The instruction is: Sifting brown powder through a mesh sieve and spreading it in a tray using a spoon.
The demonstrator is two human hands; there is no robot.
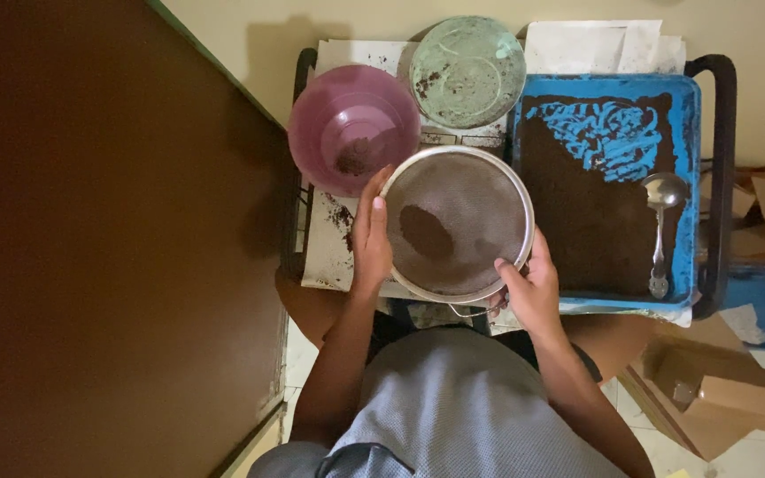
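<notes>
Cream wall and a brown door frame a small cart whose surface (329, 265) carries a pink bowl (353, 127), a green bowl (468, 71) and a blue tray (608, 190) spread with brown powder, a ladle (662, 230) lying on it. From the head view, only a small dark heap is left in the sieve (458, 224), so the sifting seems nearly finished. The left hand (371, 239) and right hand (531, 288) both grip the sieve's rim at opposite sides, fingers (379, 211) curled closely around it.
</notes>
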